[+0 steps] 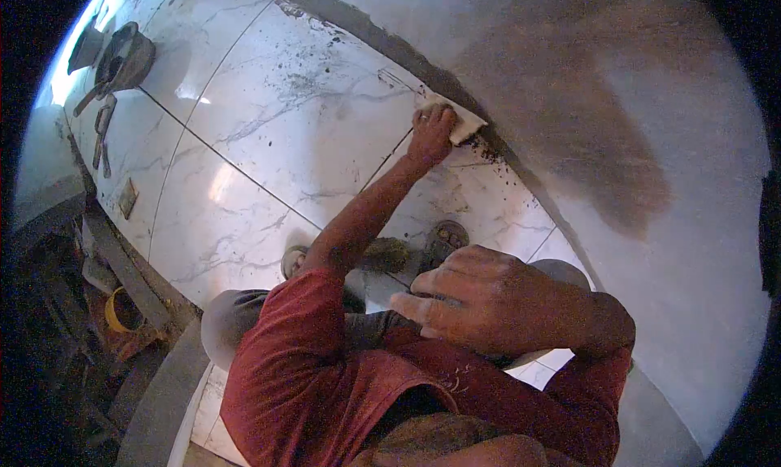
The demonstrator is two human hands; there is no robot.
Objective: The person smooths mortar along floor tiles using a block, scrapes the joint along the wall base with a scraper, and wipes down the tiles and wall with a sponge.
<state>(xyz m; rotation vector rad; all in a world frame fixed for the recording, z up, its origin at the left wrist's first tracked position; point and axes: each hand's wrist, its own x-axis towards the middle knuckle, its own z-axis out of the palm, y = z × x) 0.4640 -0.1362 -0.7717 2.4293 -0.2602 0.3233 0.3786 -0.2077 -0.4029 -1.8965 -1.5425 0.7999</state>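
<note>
My left hand [433,132] reaches forward to the far side of the marble-look tile floor [268,125]. Its fingers are closed over a pale, flat sponge [467,125], which is pressed to the floor where it meets the wall; part of it is hidden under the hand. Dark crumbs of dirt [488,151] lie beside the sponge along that edge. My right hand [488,296] is near my right knee, fingers loosely stretched and slightly apart. Nothing shows in it, though its palm side is hidden.
A dark bucket [130,56] stands at the far left, with a long-handled tool [103,133] near it. A small flat brownish piece [128,198] lies closer. Dark clutter with a yellow ring [122,311] fills the lower left. A damp-stained wall [569,109] rises on the right.
</note>
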